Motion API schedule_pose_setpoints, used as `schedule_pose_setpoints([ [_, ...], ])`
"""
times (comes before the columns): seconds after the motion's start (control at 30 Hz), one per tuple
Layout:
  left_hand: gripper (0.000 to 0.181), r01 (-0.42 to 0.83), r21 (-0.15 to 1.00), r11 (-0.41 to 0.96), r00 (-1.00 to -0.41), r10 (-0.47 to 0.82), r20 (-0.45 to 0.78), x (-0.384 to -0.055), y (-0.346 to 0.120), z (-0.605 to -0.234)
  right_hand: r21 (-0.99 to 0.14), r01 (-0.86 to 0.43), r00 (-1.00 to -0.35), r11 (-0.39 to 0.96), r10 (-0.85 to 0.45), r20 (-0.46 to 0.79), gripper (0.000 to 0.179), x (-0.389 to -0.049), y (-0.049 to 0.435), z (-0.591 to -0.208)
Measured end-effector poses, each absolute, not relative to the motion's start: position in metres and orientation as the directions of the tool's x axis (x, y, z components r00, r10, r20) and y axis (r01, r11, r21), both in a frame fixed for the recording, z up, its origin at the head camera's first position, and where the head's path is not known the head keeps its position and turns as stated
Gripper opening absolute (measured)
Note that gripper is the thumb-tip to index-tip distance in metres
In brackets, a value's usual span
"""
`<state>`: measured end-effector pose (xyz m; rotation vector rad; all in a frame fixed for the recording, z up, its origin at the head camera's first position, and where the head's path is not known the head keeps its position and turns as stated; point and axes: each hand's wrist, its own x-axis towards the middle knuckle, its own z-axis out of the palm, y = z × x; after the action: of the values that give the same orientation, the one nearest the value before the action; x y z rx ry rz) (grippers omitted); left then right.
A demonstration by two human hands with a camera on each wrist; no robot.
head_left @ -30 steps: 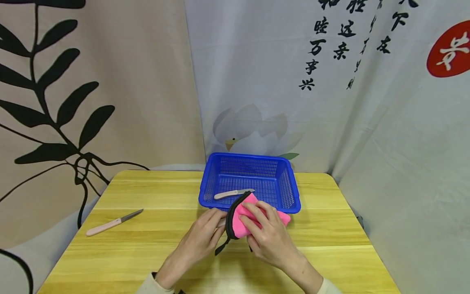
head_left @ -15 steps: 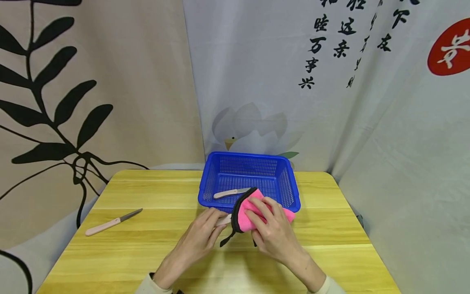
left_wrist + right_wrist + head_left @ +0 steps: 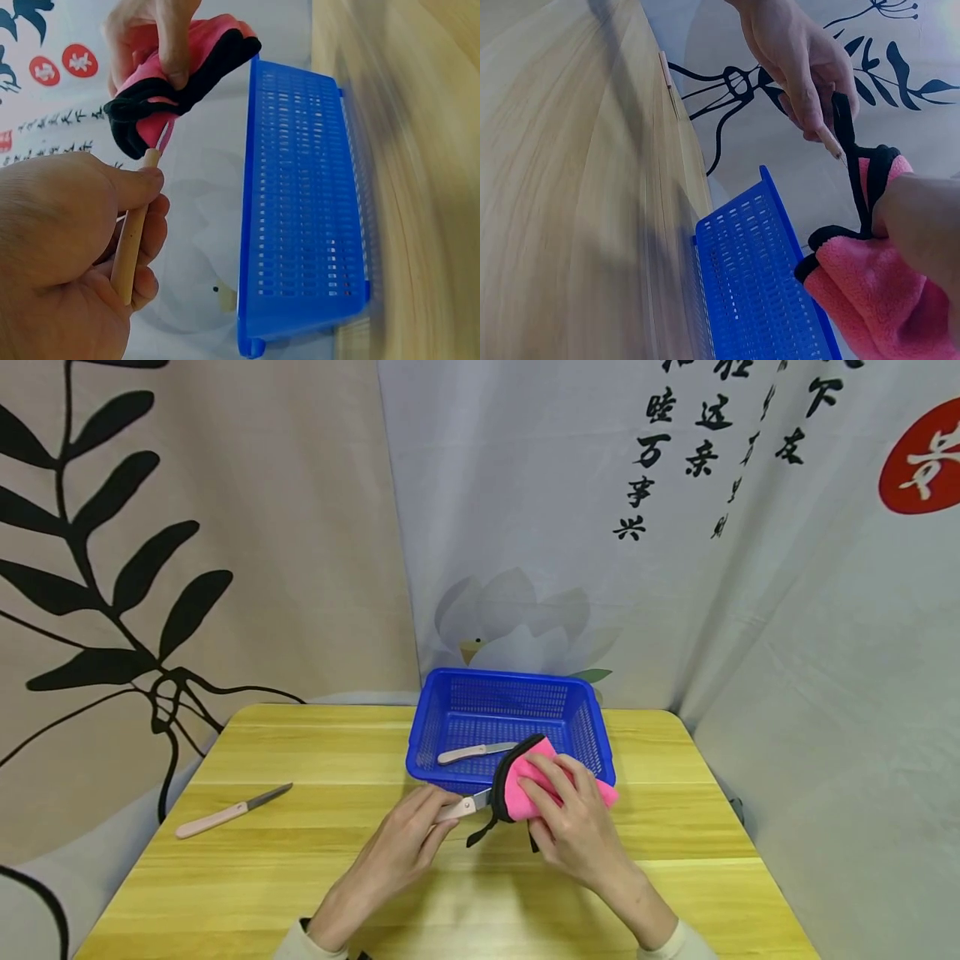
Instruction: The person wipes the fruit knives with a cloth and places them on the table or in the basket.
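My left hand grips a knife by its pale handle. The blade runs into the folds of a pink cloth with black edging, and a short stretch of metal shows beside the handle. Fingers of my right hand pinch the cloth around the blade, hiding its tip. In the left wrist view the wooden handle lies along the curled fingers. The right wrist view shows the fluffy cloth bunched in the right hand, a black strap hanging off it. Both hands are just in front of the blue basket.
The blue plastic basket stands at the table's back edge. Inside it lies a second knife with a pale handle. Another knife rests at the left of the wooden table. A printed curtain hangs behind.
The right hand and cloth have slid to the right and slightly away along the blade. More of the knife's handle and some blade now show. The left hand has hardly moved.
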<state>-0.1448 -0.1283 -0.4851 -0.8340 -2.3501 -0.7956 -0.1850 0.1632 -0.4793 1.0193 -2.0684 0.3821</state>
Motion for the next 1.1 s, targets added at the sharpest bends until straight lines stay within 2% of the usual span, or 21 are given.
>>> schedule_pose_setpoints([
  [0.3,0.025,0.633,0.432,0.643,-0.745,0.353,0.566,-0.141,-0.133,-0.485,0.041,-0.761,-0.388,0.648,-0.504,0.772,0.044,-0.192,0.178,-0.479],
  [0.53,0.025,0.6,0.451,0.661,-0.767,0.313,0.561,-0.142,-0.138,-0.485,0.027,-0.767,-0.354,0.641,-0.458,0.815,0.041,-0.194,0.183,-0.476],
  [0.67,0.025,0.613,0.439,0.657,-0.752,0.314,0.58,-0.144,-0.138,-0.486,0.053,-0.803,-0.288,0.594,-0.464,0.837,0.041,-0.192,0.175,-0.476],
  [0.87,0.028,0.659,0.384,0.647,-0.699,0.338,0.63,-0.147,-0.131,-0.488,0.126,-0.849,-0.176,0.514,-0.497,0.85,0.037,-0.185,0.152,-0.476],
  [0.97,0.03,0.686,0.378,0.621,-0.676,0.354,0.646,-0.149,-0.126,-0.487,0.152,-0.854,-0.155,0.498,-0.522,0.839,0.036,-0.18,0.142,-0.478],
  [1.1,0.033,0.714,0.371,0.594,-0.649,0.36,0.671,-0.151,-0.12,-0.486,0.172,-0.85,-0.159,0.499,-0.552,0.819,0.036,-0.175,0.134,-0.479],
])
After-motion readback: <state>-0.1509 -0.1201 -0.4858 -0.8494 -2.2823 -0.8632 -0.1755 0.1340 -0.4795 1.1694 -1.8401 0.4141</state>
